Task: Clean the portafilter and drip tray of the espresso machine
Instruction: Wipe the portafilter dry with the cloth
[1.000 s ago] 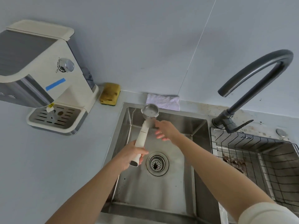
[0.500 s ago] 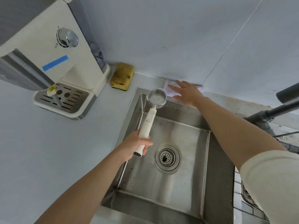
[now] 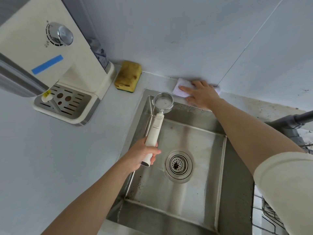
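Note:
My left hand (image 3: 144,154) grips the cream handle of the portafilter (image 3: 155,126), whose steel basket (image 3: 163,101) is held face up over the back left corner of the sink (image 3: 186,209). My right hand (image 3: 200,94) lies flat, fingers spread, on a folded white cloth (image 3: 181,89) on the ledge behind the sink. The cream espresso machine (image 3: 50,53) stands at the left. Its slotted drip tray (image 3: 67,106) sits in place at its base.
A stained yellow sponge (image 3: 128,78) lies by the wall between machine and sink. The drain strainer (image 3: 178,165) sits mid-basin. A dark faucet base (image 3: 291,122) and a wire rack (image 3: 271,216) are at the right. Grey counter (image 3: 50,167) spreads to the left.
My right hand left the portafilter, reached to the back ledge and now rests on the cloth. The view has shifted left and closer; the left hand keeps its hold.

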Demonstrator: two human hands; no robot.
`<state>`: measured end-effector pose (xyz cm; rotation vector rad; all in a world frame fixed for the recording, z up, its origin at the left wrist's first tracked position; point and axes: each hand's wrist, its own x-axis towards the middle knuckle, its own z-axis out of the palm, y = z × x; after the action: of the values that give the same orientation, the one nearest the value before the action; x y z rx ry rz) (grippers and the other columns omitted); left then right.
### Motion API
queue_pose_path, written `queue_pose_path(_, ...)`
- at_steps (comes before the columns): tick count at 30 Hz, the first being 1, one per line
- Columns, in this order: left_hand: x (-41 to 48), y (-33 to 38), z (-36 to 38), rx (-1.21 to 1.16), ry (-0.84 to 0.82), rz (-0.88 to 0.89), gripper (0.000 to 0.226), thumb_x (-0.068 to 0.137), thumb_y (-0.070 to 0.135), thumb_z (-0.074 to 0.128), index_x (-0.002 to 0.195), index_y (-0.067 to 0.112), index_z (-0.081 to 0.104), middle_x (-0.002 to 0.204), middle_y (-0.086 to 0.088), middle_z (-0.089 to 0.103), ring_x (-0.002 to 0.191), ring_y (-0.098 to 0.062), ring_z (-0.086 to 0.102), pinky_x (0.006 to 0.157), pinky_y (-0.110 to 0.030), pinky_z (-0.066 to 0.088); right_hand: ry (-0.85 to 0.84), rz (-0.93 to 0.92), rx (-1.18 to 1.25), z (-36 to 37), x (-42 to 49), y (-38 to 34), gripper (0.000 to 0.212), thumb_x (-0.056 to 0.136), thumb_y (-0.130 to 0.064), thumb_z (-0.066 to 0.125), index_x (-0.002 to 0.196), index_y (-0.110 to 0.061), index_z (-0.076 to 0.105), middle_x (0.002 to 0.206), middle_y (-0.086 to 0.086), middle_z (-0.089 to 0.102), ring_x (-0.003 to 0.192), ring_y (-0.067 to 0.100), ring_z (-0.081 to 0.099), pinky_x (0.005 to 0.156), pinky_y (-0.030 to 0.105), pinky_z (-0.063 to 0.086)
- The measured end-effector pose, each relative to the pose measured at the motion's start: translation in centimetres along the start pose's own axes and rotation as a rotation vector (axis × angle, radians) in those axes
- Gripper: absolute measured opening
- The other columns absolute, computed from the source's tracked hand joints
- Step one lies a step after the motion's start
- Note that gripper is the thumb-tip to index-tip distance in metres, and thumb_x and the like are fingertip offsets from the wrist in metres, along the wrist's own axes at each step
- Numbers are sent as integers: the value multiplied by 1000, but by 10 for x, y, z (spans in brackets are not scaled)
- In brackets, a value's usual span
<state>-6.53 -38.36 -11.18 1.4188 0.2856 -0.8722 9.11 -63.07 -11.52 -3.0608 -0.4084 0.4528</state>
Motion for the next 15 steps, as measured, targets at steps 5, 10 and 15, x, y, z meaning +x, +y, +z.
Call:
queue_pose_path(5, -2, 0, 1, 9, -20, 4, 22, 57, 8, 61, 68, 11, 42, 42, 5, 45, 35, -11, 42, 41, -20, 37, 87, 125, 127, 1, -3, -7, 42, 95, -24, 35, 137, -26, 39, 134, 8, 48, 119, 33, 40, 94, 42, 35)
queue_pose_path(10, -7, 1, 4, 4, -41, -9, 23, 58, 8, 62, 72, 10, 44, 45, 4, 46, 37, -12, 42, 44, -21, 38, 144, 293, 857, -13, -26, -10, 25, 93, -18, 33, 99, -16, 57, 92, 4, 60, 88, 24, 52, 74, 28, 38)
queue_pose_path(15, -19, 8, 13, -99, -106, -19, 21, 60, 5, 60, 73, 11, 45, 46, 3, 45, 36, -11, 40, 42, -20, 37, 283, 453, 1529, -26, -68, -27, 18, 94, -25, 36, 95, -24, 54, 93, 0, 60, 87, 18, 58, 77, 31, 48)
